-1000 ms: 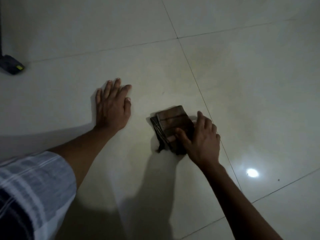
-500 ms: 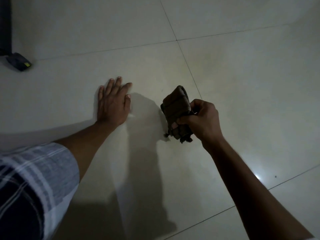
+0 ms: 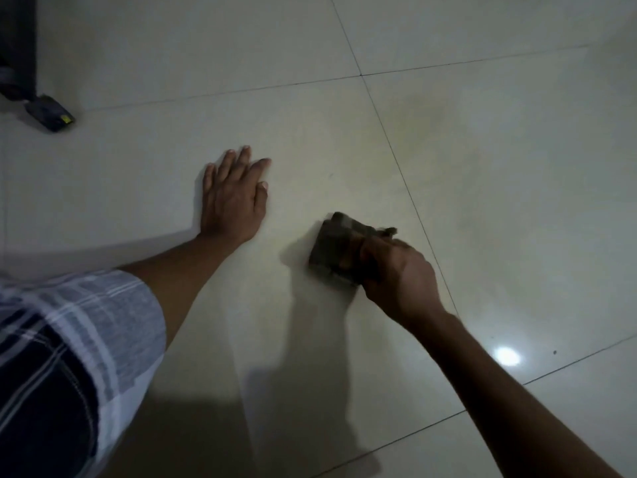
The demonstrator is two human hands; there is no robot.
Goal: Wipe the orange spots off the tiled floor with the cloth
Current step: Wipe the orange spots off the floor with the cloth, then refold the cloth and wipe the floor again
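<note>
A folded brown cloth (image 3: pixel 332 250) lies against the pale tiled floor (image 3: pixel 310 132) near the middle of the view, motion-blurred. My right hand (image 3: pixel 396 274) grips its near right side, thumb on top. My left hand (image 3: pixel 234 198) rests flat on the floor to the left of the cloth, fingers spread, holding nothing. A faint yellowish smear shows on the tiles beyond the cloth; no distinct orange spots are visible in the dim light.
A small dark object with a yellow mark (image 3: pixel 51 113) lies at the far left beside a dark upright shape (image 3: pixel 17 43). A bright light reflection (image 3: pixel 506 356) sits on the tile at the lower right. Grout lines cross the floor.
The right hand lifted the cloth off the floor half a second ago and has now brought it back down onto the tile, nearer to me. The left hand stays planted.
</note>
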